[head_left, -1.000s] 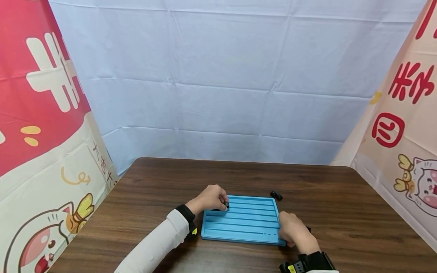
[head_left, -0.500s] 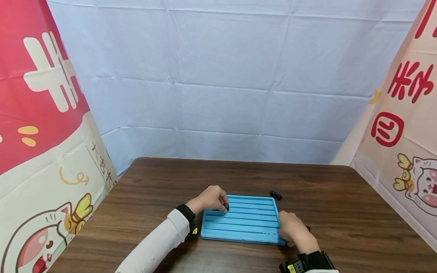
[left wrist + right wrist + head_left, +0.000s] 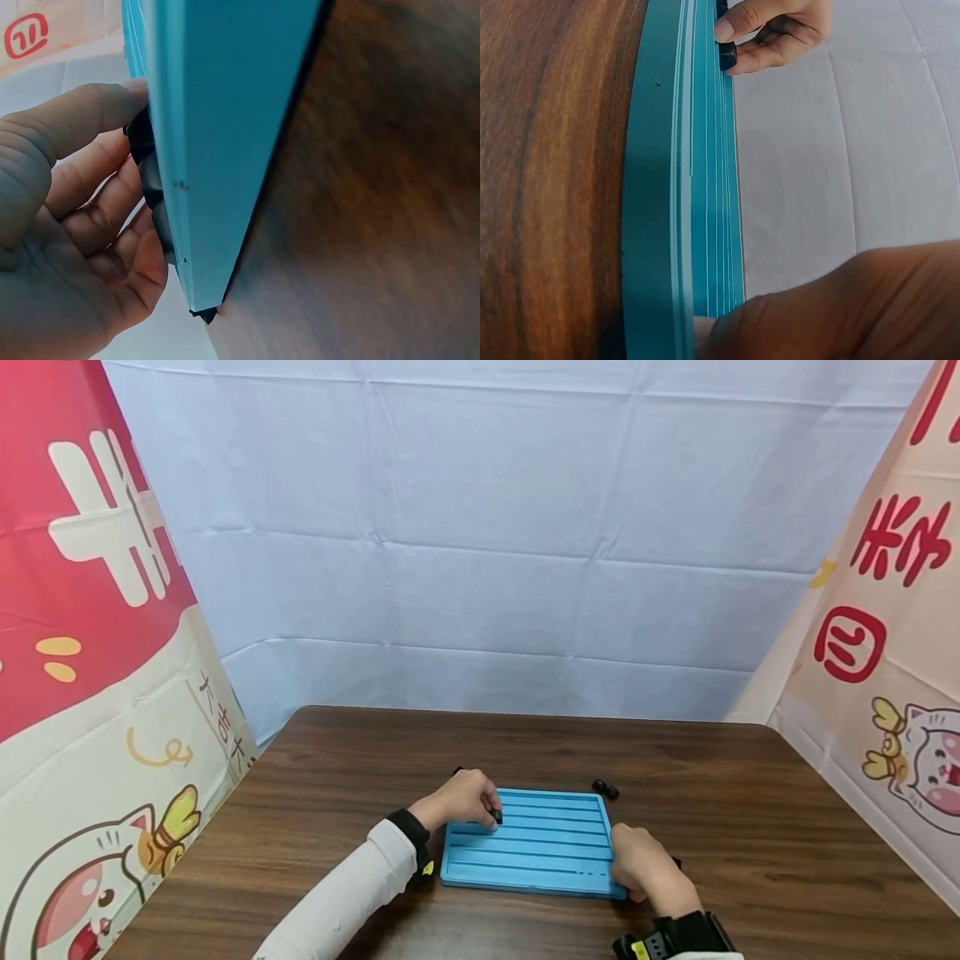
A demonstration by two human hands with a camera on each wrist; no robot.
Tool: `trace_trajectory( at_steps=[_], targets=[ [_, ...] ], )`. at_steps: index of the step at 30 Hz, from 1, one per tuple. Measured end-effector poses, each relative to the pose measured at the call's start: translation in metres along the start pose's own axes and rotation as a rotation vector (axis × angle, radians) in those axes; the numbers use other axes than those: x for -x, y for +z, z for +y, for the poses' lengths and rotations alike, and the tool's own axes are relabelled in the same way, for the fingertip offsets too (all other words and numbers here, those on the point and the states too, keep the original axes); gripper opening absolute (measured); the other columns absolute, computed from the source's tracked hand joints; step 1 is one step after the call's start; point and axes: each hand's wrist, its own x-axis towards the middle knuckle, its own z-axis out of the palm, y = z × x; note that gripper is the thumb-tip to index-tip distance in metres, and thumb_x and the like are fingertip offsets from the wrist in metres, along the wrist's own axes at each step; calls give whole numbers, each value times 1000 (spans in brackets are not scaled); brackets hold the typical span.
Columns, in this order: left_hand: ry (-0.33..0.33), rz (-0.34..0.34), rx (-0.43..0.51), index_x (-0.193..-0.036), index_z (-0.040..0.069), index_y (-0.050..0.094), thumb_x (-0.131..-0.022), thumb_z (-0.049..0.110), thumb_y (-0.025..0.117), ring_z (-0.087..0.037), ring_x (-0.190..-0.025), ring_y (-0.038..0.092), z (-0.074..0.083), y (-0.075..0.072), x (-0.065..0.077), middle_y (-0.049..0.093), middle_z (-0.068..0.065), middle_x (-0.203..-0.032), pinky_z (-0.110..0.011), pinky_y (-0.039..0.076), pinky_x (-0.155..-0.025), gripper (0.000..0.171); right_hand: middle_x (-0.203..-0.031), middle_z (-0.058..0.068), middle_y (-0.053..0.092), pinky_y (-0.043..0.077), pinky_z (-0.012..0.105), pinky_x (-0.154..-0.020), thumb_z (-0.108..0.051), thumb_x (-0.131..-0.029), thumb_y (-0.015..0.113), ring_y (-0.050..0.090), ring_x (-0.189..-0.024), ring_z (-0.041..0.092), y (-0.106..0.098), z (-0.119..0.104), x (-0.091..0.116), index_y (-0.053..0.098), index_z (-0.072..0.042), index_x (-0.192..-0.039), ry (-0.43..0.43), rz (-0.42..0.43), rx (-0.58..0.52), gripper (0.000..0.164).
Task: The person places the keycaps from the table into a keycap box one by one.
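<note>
A light blue tray with raised parallel ridges [image 3: 540, 863] lies on the table. Over its left end, my left hand [image 3: 463, 797] pinches a small black keycap [image 3: 497, 817] between thumb and fingers. Seen from the left wrist, several black keycaps [image 3: 152, 176] line the tray's edge beneath the thumb and fingers. My right hand [image 3: 643, 862] grips the tray's near right corner. In the right wrist view its fingertip [image 3: 703, 327] shows inside the tray wall [image 3: 656, 187]; the rest of that grip is hidden.
Two loose black keycaps [image 3: 606, 789] lie on the brown wooden table [image 3: 375, 743] just past the tray's far right corner. Another black bit [image 3: 457, 769] peeks out behind the left hand. A pale cloth [image 3: 480, 527] hangs behind the table, with printed cloths at both sides.
The left hand and its keycap have shifted only very slightly at the tray's left end. The right hand stays at the corner, and the tray holds its place.
</note>
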Motion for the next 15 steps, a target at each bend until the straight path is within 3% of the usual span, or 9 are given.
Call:
trace_trajectory(
  at_steps=[15],
  targets=[
    [-51,-32,-11,-80,9,69,-71,7,81,-6,-68,55,4,-1,0,60,5,-73,-22,47,-63,15,-79,19,51,47,29,-43,15,-80,55,56,-56,22,1,2,-2,56,9,-97,-6,9,-3,19]
  ],
)
